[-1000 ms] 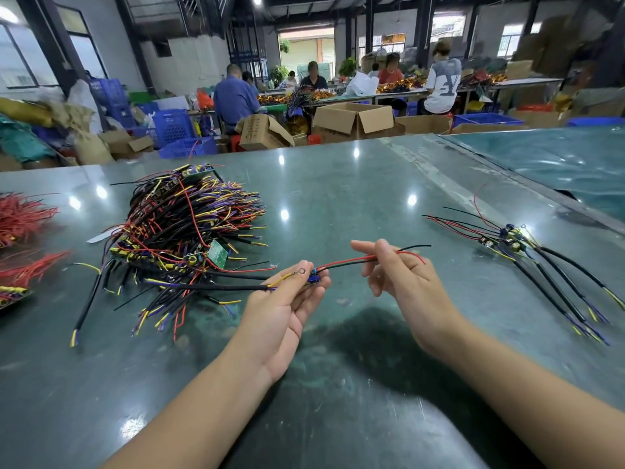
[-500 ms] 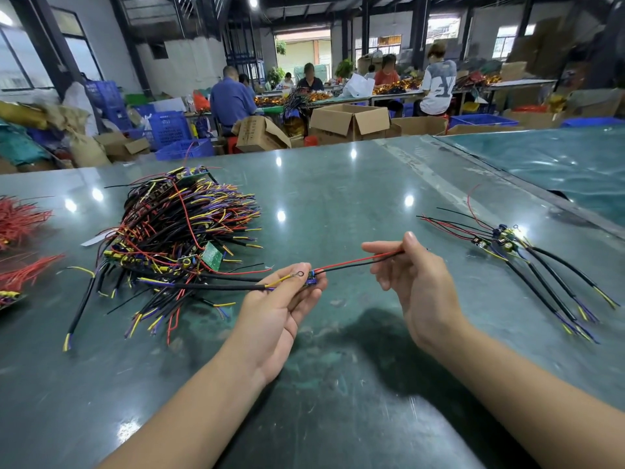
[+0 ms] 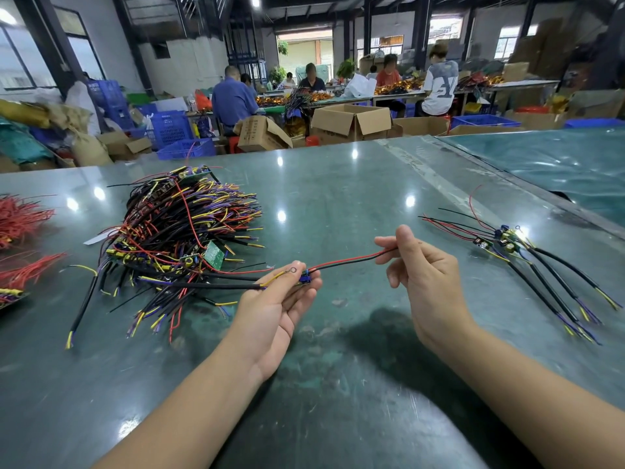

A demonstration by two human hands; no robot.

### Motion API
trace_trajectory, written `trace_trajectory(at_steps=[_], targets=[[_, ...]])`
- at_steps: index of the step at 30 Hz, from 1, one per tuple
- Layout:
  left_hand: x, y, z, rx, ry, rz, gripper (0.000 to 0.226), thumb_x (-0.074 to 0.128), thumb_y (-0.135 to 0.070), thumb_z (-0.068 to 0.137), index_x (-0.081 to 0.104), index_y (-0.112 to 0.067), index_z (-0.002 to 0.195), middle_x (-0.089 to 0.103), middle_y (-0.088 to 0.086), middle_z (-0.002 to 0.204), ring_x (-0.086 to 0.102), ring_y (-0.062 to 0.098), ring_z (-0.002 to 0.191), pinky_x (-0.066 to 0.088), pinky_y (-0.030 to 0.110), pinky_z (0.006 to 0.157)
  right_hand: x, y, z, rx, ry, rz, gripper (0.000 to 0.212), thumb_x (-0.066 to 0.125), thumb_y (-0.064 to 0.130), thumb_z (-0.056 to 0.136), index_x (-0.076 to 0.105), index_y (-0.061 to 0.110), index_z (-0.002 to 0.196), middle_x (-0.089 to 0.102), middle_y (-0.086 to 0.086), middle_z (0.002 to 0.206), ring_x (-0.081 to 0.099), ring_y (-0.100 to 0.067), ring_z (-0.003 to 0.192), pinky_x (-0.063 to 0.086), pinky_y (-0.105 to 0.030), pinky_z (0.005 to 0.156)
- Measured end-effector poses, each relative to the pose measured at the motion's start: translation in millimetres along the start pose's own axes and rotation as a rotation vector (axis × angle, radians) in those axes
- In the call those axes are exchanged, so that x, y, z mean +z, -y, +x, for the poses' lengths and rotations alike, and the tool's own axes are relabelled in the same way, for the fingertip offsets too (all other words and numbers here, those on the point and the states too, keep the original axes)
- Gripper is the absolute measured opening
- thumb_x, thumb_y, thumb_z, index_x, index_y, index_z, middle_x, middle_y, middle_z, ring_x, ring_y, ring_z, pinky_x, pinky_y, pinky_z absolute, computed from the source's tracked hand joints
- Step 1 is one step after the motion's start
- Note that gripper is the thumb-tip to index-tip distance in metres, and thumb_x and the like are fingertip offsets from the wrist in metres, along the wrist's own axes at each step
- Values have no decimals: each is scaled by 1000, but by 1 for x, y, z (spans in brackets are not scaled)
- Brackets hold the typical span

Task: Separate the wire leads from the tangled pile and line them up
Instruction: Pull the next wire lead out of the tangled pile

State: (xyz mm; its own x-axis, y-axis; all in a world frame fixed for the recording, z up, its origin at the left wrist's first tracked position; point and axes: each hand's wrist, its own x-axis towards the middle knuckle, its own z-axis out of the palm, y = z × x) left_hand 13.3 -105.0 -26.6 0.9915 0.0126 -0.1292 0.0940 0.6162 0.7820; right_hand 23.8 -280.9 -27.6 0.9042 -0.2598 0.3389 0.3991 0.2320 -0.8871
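One wire lead (image 3: 348, 261) with red and black strands and a small blue board stretches between my two hands above the green table (image 3: 338, 184). My left hand (image 3: 280, 306) pinches its blue board end, palm up, and the lead's black sheathed tail trails left toward the pile. My right hand (image 3: 422, 269) pinches the red and black strands near their tips. The tangled pile (image 3: 176, 238) of black, red, yellow and purple leads lies left of my hands. Several separated leads (image 3: 541, 265) lie side by side at the right.
Red wire bundles (image 3: 20, 218) lie at the table's left edge. A teal plastic sheet (image 3: 558, 164) covers the neighbouring table at the right. Cardboard boxes (image 3: 351, 121), blue crates and seated people fill the background beyond the far edge.
My right hand has slid right along the red and black strands toward their tips, drawing them straighter. My left hand has kept its hold on the board end.
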Motion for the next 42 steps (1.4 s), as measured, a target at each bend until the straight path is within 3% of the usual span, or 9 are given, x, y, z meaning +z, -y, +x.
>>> trace_trajectory(at_steps=[6,11,22,27,30,33,36,39,42], targets=[[1,0,0,-5,-5,-1,22,68,-14,66,66,-4,84,73,15,79,72,18,69,55,18,55,1,2,2,41,1,53,40,51,42,85,74,10,80,72,-6,76,46,-14,46,43,-17,55],[-1,-6,-1,-55,-57,-87,14,61,-17,87,65,-5,82,72,11,74,72,16,66,55,18,54,1,5,1,88,177,128,36,50,39,87,77,14,85,72,-9,84,50,-13,51,47,-18,59],[-2,-10,-2,-96,-99,45,17,59,-20,91,67,-11,78,70,1,66,65,7,52,47,11,42,0,8,5,119,117,185,47,46,43,87,76,12,67,68,-7,67,52,-12,47,48,-17,56],[-1,-10,-4,-66,57,34,16,69,-18,70,70,-7,81,71,2,71,68,8,59,51,11,48,-7,6,11,166,-31,234,44,41,33,99,66,6,75,67,-4,61,59,-9,48,52,-16,57],[-1,-9,-5,0,172,12,12,67,-13,66,76,-7,72,72,5,75,71,12,68,54,14,56,-11,11,15,246,-56,260,44,45,42,95,66,7,79,69,-3,65,65,-11,55,53,-18,61],[-1,-4,-6,113,228,66,14,65,-11,69,77,-9,75,74,7,88,72,15,81,55,16,67,-10,11,12,411,116,294,62,48,61,76,59,11,110,70,-6,94,71,-17,80,50,-27,82],[-1,2,-5,203,239,145,18,66,-10,70,78,-10,84,74,7,97,70,16,91,53,17,75,-3,7,1,526,366,223,59,56,55,72,52,19,118,65,-8,116,67,-23,104,46,-33,92],[-4,7,-6,285,301,318,23,65,-14,74,77,-14,94,73,6,104,67,16,103,51,21,85,3,3,-8,513,548,47,43,56,49,80,66,20,111,68,-5,116,66,-21,107,47,-28,92],[-4,8,-7,307,420,473,25,66,-10,81,74,-13,105,70,5,115,64,18,111,50,21,88,5,2,-9,440,491,-6,36,60,42,80,69,15,103,72,-4,106,70,-18,95,48,-24,84]])
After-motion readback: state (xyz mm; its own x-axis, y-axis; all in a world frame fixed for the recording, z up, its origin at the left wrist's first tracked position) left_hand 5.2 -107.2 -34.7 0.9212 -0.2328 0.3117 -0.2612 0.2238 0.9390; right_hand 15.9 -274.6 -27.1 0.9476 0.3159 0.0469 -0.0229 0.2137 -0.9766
